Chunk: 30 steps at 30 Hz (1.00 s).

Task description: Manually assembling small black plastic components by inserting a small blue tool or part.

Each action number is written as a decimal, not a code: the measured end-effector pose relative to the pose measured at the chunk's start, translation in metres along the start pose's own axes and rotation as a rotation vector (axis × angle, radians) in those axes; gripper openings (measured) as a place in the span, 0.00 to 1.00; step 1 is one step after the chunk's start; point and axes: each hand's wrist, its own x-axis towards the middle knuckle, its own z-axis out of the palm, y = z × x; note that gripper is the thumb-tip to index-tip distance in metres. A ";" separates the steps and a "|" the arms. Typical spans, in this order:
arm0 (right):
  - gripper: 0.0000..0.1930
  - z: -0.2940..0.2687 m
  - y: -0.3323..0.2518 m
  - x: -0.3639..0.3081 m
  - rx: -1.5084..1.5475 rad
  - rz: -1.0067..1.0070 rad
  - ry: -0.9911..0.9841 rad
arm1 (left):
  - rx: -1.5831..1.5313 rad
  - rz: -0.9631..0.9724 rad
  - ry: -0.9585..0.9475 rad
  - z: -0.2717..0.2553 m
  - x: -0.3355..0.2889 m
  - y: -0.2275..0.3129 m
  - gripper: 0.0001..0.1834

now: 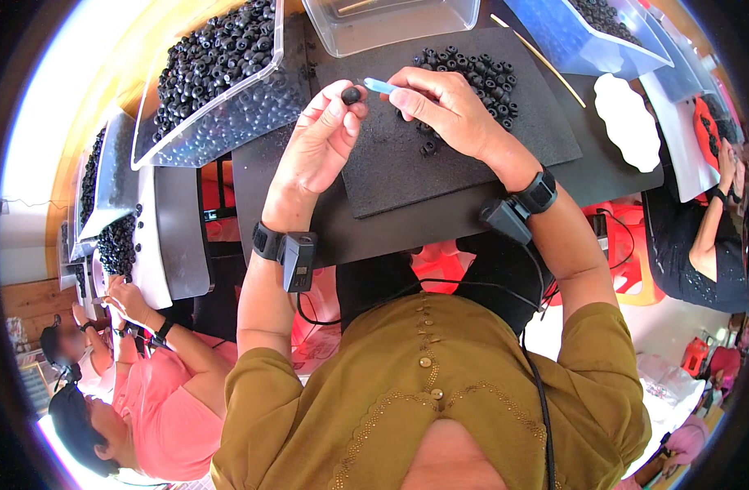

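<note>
Between the thumb and fingertips of my left hand (317,143) is a small round black rubber-like part (352,95). My right hand (448,110) grips a slim tool with a light blue handle (380,86), its end pointing at the black part. Whether the tool touches the part, and what its tip is like, I cannot make out. Both hands are raised over a dark foam-like mat (440,175) on the table. Just beyond my right hand, a loose pile of similar hollow black parts (493,86) lies on the mat.
A see-through plastic box (166,151) heaped with black parts stands at left. Another see-through box (391,37) is at the far edge, and a third (591,61) at far right. A thin wooden stick (546,67) and a white irregular shape (628,122) lie rightward. People work on both sides.
</note>
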 end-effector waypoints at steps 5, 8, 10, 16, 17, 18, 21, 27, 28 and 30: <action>0.16 -0.002 -0.003 0.000 -0.099 -0.035 -0.012 | 0.044 0.012 -0.001 -0.003 0.000 -0.002 0.18; 0.17 -0.002 -0.006 0.000 -0.148 -0.029 -0.021 | -0.012 0.014 -0.005 0.000 0.003 -0.001 0.13; 0.17 -0.002 -0.006 0.000 -0.224 -0.128 0.002 | 0.035 0.029 0.082 0.010 0.002 -0.003 0.13; 0.17 -0.001 -0.004 0.000 -0.299 -0.134 -0.015 | -0.037 0.049 -0.001 -0.005 0.001 -0.002 0.14; 0.17 -0.001 -0.003 0.000 -0.299 -0.134 -0.014 | -0.068 0.044 -0.004 -0.006 0.002 -0.002 0.15; 0.17 0.000 -0.002 0.000 -0.307 -0.130 -0.015 | -0.068 0.044 -0.005 -0.007 0.001 -0.002 0.15; 0.17 0.000 0.000 -0.001 -0.321 -0.135 -0.008 | -0.033 0.044 0.058 -0.001 0.001 -0.002 0.15; 0.16 0.000 -0.005 -0.002 -0.325 -0.137 -0.003 | -0.018 0.047 0.017 -0.002 0.001 -0.002 0.11; 0.15 0.000 -0.005 -0.002 -0.334 -0.134 -0.002 | -0.018 0.040 0.014 -0.002 0.001 -0.003 0.11; 0.15 0.000 -0.005 -0.002 -0.348 -0.148 -0.001 | -0.018 0.032 0.012 -0.001 0.001 -0.003 0.11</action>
